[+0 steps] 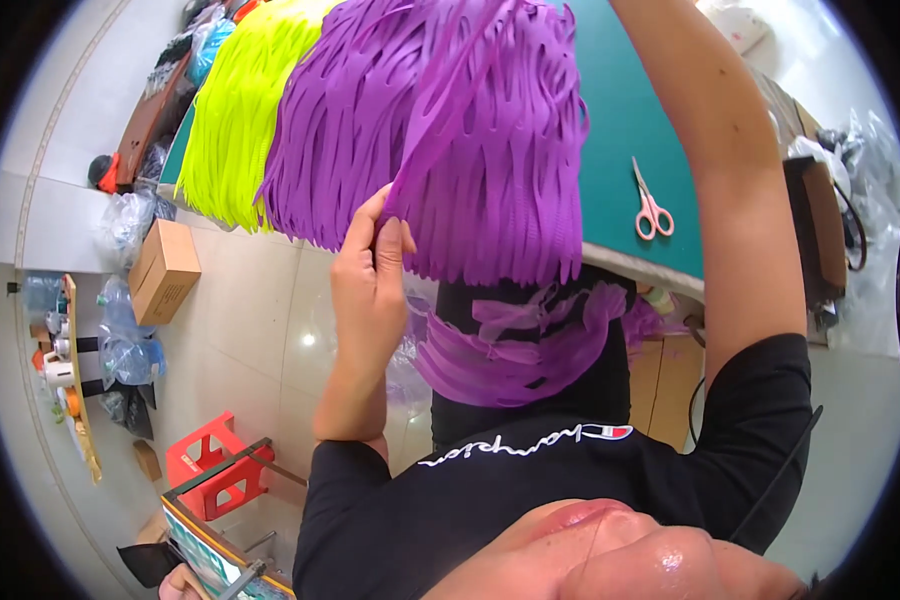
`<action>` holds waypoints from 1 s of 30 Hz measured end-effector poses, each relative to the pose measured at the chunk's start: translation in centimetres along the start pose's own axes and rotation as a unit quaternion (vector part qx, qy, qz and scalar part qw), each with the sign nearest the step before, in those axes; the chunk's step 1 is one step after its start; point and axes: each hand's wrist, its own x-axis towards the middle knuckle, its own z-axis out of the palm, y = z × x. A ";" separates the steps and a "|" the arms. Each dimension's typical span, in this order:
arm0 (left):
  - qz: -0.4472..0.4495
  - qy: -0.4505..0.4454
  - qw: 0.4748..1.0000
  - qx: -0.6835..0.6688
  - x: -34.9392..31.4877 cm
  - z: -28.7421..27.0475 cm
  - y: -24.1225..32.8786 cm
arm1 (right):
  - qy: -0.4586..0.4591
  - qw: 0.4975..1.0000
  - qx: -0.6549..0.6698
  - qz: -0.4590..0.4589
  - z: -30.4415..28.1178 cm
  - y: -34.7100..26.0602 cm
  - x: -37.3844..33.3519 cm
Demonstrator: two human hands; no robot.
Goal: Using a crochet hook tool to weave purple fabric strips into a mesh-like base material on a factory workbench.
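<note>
My left hand (373,255) pinches the lower end of a long purple strip (432,118), thin and rubbery-looking, with slits in it. From those fingers the strip runs up past the top edge of the view. Behind it, a thick pile of similar purple strips (520,170) hangs over the near edge of the green table (625,75). My right arm reaches forward along the right side, and its hand lies beyond the top edge, out of sight. More purple strips (530,365) lie across my lap.
Bright yellow-green strips (232,120) hang left of the purple pile. Pink-handled scissors (652,205) lie on the table at right. On the left stand a cardboard box (165,270) and a red plastic stool (210,465). A dark brown case (818,235) and clear bags (870,230) are at right.
</note>
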 end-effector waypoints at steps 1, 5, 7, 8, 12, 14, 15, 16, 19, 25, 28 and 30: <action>-0.025 0.030 0.999 0.017 -0.1 -0.8 -1.4 | -0.055 0.997 -0.043 -0.032 3.3 4.4 2.1; -0.050 0.068 0.993 0.077 0.6 0.3 -5.0 | -0.019 0.994 -0.104 0.008 6.8 12.6 8.5; -0.075 0.034 0.997 0.005 0.6 1.1 -4.6 | -0.094 0.955 0.040 0.280 1.3 10.5 11.2; -0.093 0.016 0.995 -0.042 0.5 1.2 -4.2 | -0.140 0.980 -0.112 0.090 -0.9 11.3 11.2; -0.104 0.069 0.992 0.023 -1.7 -2.1 -5.8 | 0.164 0.548 -0.703 -0.422 -7.2 9.4 7.6; -0.068 0.212 0.963 0.149 -5.7 -5.5 -7.7 | 0.277 0.740 -0.611 -0.040 1.0 12.1 3.3; -0.074 0.214 0.963 0.149 -7.2 -6.4 -8.1 | 0.270 0.742 -0.596 -0.146 1.4 11.1 -0.1; -0.168 0.125 0.962 0.176 -7.9 -6.6 -8.7 | 0.273 0.726 -0.576 -0.258 0.0 8.4 -3.0; -0.353 -0.106 0.888 0.276 -11.8 -5.7 -11.2 | 0.168 0.874 -0.325 -0.320 3.5 8.7 -14.0; -0.502 -0.267 0.816 0.099 -17.7 -3.0 -16.9 | -0.104 0.875 -0.327 -0.341 3.0 13.6 -39.7; -0.455 -0.142 0.879 -0.016 -18.5 -2.5 -16.0 | -0.016 0.767 -0.593 -0.247 0.3 20.6 -48.0; -0.419 -0.098 0.901 -0.048 -18.9 -2.8 -18.1 | 0.086 0.772 -0.609 -0.159 -2.0 25.0 -51.4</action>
